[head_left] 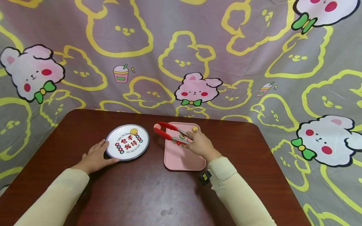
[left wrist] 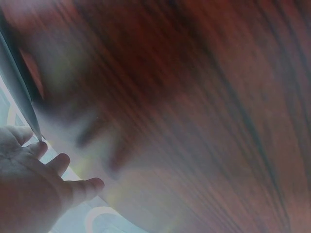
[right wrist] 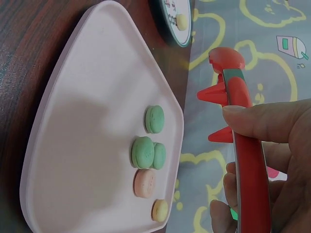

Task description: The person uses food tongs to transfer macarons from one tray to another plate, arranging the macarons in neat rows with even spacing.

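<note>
My right hand [head_left: 201, 145] grips red-handled metal tongs [right wrist: 250, 179] above the pink tray [head_left: 183, 160]. At the tongs' left end, in the head view, is a pinkish macaron [head_left: 157, 126]. Green macarons [right wrist: 155, 119], a pink macaron [right wrist: 145, 183] and a yellow macaron [right wrist: 160, 210] lie on the tray. My left hand [head_left: 94, 157] rests against the left rim of a round white plate [head_left: 113, 146], fingers extended and thumb along its near edge. A yellow macaron [head_left: 134, 131] sits on that plate, which bears red printed characters.
Plate and tray stand side by side on a dark reddish-brown wooden table [head_left: 135, 188]. Behind the table hangs a grey curtain [head_left: 158, 56] with yellow outlines and cartoon bunnies. A small black device [head_left: 205, 177] hangs at the right wrist.
</note>
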Demonstrator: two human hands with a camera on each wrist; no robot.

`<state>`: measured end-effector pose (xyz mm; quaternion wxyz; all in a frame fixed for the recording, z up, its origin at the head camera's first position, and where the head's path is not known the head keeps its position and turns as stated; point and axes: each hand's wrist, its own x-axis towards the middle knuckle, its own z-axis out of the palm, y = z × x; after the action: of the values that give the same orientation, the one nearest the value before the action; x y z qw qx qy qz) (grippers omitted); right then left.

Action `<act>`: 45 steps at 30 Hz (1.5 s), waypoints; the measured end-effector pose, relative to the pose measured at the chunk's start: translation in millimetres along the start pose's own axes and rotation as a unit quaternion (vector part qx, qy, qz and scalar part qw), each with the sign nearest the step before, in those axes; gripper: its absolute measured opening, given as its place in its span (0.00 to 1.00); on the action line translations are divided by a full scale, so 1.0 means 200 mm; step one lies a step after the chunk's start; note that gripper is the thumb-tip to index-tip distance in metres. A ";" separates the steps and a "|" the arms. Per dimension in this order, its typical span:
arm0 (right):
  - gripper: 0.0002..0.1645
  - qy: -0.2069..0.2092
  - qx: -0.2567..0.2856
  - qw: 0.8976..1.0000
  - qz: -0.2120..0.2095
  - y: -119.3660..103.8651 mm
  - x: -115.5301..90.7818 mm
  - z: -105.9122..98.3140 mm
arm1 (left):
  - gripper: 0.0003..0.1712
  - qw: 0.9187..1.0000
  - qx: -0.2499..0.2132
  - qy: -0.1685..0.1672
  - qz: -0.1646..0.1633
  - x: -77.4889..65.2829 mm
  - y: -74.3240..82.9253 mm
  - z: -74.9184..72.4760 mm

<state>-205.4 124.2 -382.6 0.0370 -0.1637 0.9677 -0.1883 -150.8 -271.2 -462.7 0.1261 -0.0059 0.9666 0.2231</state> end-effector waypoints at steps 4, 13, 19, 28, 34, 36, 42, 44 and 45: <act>0.31 0.003 0.002 1.000 -0.004 0.00 0.01 0.01 | 0.70 1.000 -0.001 -0.002 -0.003 0.00 0.01 0.00; 0.28 0.000 -0.009 1.000 -0.019 -0.03 0.03 0.03 | 0.69 1.000 -0.002 -0.002 -0.003 0.00 0.02 -0.01; 0.28 -0.008 -0.013 1.000 -0.015 -0.05 0.04 0.04 | 0.69 1.000 -0.006 -0.001 -0.004 -0.01 0.01 -0.01; 0.25 -0.012 -0.004 1.000 -0.017 -0.08 0.05 0.06 | 0.69 1.000 -0.003 0.005 -0.002 -0.01 0.02 -0.01; 0.19 -0.013 0.001 0.999 -0.037 -0.09 0.05 0.08 | 0.70 1.000 -0.003 0.000 -0.007 -0.01 0.01 0.00; 0.18 -0.013 0.005 0.999 -0.038 -0.09 0.05 0.08 | 0.70 1.000 -0.003 -0.001 -0.008 -0.01 0.01 0.00; 0.16 -0.017 0.005 0.999 -0.039 -0.11 0.06 0.09 | 0.70 1.000 0.000 -0.003 -0.009 -0.01 0.01 0.00; 0.16 -0.020 0.005 0.999 -0.040 -0.12 0.06 0.10 | 0.70 1.000 -0.001 -0.003 -0.009 -0.01 0.01 0.00; 0.16 -0.022 0.006 0.999 -0.040 -0.12 0.06 0.10 | 0.70 1.000 -0.001 -0.003 -0.009 -0.01 0.01 -0.01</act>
<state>-207.5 92.2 -392.0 0.0513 -0.2061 0.9582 -0.1917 -149.8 -270.1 -460.6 0.1313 -0.0141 0.9657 0.2234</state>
